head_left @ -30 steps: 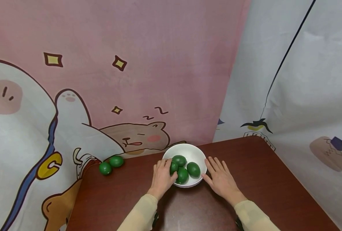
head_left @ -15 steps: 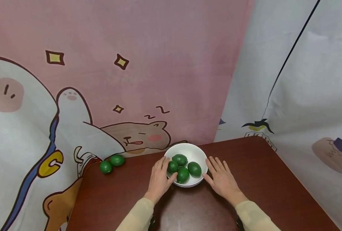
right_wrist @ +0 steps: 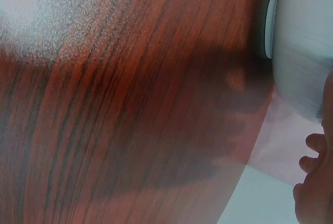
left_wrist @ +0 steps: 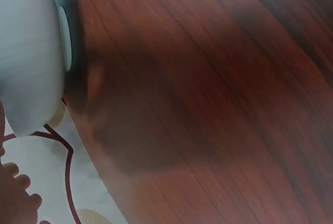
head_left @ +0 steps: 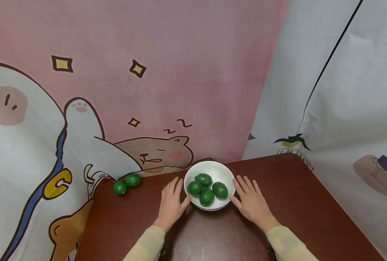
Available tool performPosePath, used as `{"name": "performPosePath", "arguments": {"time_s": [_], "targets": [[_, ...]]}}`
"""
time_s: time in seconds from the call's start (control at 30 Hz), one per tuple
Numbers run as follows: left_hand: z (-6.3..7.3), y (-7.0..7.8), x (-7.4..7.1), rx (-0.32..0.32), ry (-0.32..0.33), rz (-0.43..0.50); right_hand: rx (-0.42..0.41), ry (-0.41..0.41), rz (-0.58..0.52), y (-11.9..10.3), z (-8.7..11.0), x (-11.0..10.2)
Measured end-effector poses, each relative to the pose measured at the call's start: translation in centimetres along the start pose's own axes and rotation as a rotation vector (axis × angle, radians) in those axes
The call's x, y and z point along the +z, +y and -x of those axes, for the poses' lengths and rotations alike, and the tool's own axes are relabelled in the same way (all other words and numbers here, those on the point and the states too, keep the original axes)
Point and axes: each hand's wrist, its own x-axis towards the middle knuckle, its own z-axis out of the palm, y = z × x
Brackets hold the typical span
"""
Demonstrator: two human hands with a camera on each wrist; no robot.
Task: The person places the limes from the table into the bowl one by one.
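Note:
A white bowl [head_left: 209,167] stands near the back edge of the table, with several dark green limes [head_left: 206,197] inside it. On the bowl's left side is my left hand [head_left: 171,204], fingers straight and spread, thumb tip close to the rim. My right hand [head_left: 251,203] is at the opposite side, its fingers extended and fingertips right at the rim. Both wrist views catch the bowl's outer wall [left_wrist: 32,47] and its foot above the wood, with fingertips at the frame edge; in the right wrist view, the fingers [right_wrist: 312,182] are below the bowl wall [right_wrist: 307,41].
Two more green limes [head_left: 132,179] lie side by side at the table's back left corner. The brown wooden table [head_left: 213,235] ends at a pink cartoon-printed cloth [head_left: 196,72] behind and a whitish cloth [head_left: 337,90] on the right.
My left hand has drawn back leftward from over the limes at the bowl's left rim, fully uncovering them. My right hand has stayed at the right side of the bowl.

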Motion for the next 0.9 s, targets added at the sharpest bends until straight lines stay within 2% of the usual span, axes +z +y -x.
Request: {"name": "performPosePath", "arguments": {"time_s": [0.2,0.53,0.9], "targets": [[0.4,-1.4,-0.7,-0.038,-0.051,-0.030,-0.004,0.004,0.006,0.0,0.0,0.1],[1.3,-4.5,-1.4,-0.027,0.032,-0.099,0.005,-0.013,0.007,-0.1,-0.1,0.0],[2.3,-7.8,-3.0,-0.074,0.008,-0.171,0.006,-0.006,0.013,-0.1,0.0,0.0]]}}
